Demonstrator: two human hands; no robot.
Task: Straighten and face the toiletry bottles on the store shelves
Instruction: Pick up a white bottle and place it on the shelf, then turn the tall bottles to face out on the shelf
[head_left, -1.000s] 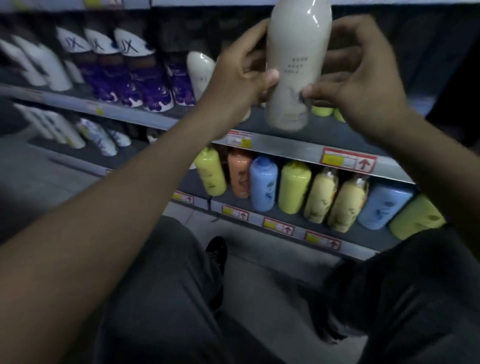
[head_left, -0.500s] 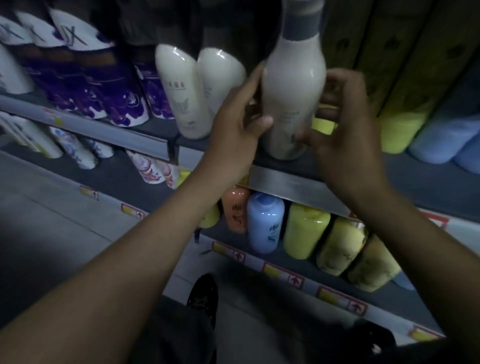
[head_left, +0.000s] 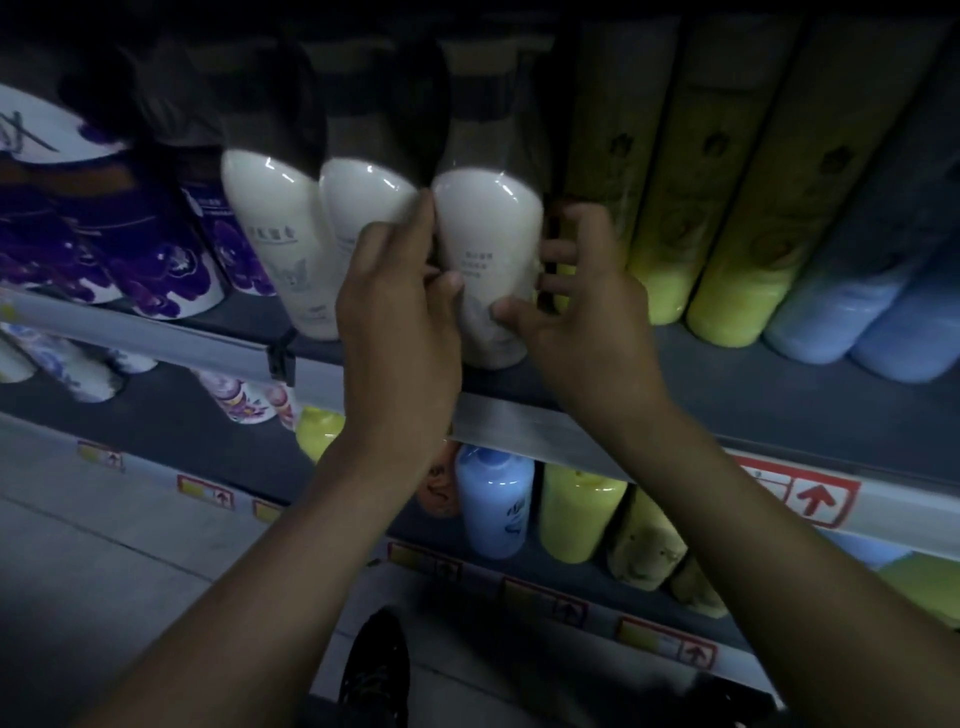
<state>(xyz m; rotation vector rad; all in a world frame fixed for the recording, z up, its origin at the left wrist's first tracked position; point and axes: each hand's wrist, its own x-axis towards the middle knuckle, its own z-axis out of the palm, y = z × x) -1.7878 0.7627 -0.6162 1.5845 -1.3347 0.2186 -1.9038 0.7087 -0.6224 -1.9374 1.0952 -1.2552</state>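
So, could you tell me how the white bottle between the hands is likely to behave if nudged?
Tall and slim, the white bottle would probably tip rather than slide. Its glossy sheen suggests slipperiness; the left hand and right hand hold it on both sides.

We can read no whole word anywhere. The clearest sign is a red-framed price tag on the shelf rail toward four o'clock. It bears a bold red arrow pointing up, and its fine print is too small to read. Smaller tags of the same kind run along the lower rail from eight to five o'clock. Near the centre, the right white bottle carries three short grey lines of print and the left white bottle a row of characters, all illegible. At ten o'clock a purple bottle shows only dark strokes of a large logo. A blue bottle at six o'clock has a dark script mark.
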